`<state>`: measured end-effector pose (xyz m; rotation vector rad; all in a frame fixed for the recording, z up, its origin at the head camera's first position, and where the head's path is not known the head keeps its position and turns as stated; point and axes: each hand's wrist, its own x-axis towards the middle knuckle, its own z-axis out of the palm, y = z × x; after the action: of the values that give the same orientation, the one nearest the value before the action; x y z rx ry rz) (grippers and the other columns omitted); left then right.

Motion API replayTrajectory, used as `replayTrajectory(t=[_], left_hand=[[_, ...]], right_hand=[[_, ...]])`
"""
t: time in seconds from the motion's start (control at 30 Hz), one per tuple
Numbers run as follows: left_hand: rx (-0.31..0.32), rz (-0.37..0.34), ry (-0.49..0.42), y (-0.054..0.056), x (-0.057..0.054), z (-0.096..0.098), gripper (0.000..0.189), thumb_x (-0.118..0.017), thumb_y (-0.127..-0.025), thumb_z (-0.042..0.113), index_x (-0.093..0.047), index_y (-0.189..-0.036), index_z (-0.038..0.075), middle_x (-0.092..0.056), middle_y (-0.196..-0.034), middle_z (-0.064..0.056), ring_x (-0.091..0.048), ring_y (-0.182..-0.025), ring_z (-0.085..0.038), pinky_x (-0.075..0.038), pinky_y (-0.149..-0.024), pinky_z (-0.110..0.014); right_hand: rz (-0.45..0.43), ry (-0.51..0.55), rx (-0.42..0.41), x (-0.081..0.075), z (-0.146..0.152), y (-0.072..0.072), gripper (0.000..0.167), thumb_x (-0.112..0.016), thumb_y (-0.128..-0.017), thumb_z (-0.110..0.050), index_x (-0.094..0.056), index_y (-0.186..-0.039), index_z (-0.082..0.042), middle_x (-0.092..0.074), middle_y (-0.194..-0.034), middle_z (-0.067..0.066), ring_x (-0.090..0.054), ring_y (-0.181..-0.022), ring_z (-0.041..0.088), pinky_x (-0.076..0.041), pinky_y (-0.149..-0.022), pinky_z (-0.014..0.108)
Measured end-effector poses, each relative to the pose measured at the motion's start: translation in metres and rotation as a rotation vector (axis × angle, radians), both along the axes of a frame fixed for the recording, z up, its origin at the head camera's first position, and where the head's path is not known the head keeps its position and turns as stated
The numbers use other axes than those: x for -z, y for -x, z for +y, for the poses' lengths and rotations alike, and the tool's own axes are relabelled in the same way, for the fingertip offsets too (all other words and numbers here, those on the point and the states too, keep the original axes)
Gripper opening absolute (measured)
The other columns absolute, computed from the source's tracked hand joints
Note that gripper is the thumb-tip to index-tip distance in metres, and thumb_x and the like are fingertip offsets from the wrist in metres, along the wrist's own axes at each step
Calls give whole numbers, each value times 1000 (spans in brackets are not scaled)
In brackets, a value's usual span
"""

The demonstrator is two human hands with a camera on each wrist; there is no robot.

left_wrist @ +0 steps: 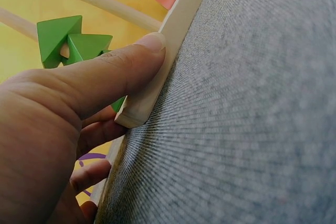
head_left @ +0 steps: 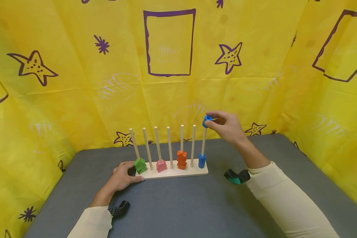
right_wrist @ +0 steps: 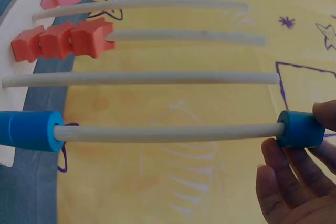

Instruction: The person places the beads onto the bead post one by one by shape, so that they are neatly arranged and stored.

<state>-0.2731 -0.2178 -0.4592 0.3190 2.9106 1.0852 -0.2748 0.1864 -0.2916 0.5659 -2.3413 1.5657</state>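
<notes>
A wooden peg board (head_left: 175, 174) with a row of upright pegs stands on the table. My left hand (head_left: 122, 177) grips its left end, thumb (left_wrist: 123, 69) along the front edge and fingers behind. At the right end, my right hand (head_left: 227, 128) pinches a blue cylinder bead (right_wrist: 300, 129) between thumb and fingers, at the top of the rightmost peg (right_wrist: 168, 132). Its lower face meets the peg's tip. More blue beads (head_left: 202, 161) sit at that peg's foot. Green triangular beads (head_left: 140, 166) are on the leftmost peg, beside my left hand.
Pink beads (head_left: 161, 166) sit on the third peg from the left and a stack of orange star-shaped beads (head_left: 181, 160) on the fifth. Other pegs are bare. Yellow patterned cloth (head_left: 166, 99) hangs behind the grey table (head_left: 178, 205) and at both sides.
</notes>
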Motion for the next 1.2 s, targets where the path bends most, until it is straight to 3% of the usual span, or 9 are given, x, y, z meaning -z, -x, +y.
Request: replayTrajectory(t=[0.3,0.93,1.13,1.2], left_hand=[[-4,-2,-1,0,0,0,83,-83,-72,46,-53,-137,4,-47,-136,-23,-27,-128,-43,-15,-98,-65],[-16,-24,8,2,-1,0,85,-82,-71,49,-53,-138,5,-46,-137,-23,-27,-129,-44,-15,-98,-66],[-15,-30,15,1,-1,0,86,-82,-71,49,-53,-138,5,-45,-138,-23,-26,-129,-44,-15,-98,-67],[-13,-28,13,1,-1,0,86,-82,-71,49,-53,-138,4,-45,-138,-23,-26,-129,-44,-15,-98,-67]], right_hand=[[-22,3,6,13,-4,-1,39,-70,-91,-16,-62,-125,-1,-65,-113,13,-65,-94,25,-52,-78,37],[-75,-38,18,61,-6,2,30,-71,-89,-12,-66,-115,1,-68,-105,14,-66,-95,29,-52,-83,43],[-112,-31,16,76,-7,0,32,-71,-88,-10,-65,-117,4,-68,-104,15,-66,-95,30,-52,-83,42],[-127,-41,19,73,-11,-8,32,-70,-89,-6,-64,-117,7,-68,-104,18,-65,-95,33,-52,-83,43]])
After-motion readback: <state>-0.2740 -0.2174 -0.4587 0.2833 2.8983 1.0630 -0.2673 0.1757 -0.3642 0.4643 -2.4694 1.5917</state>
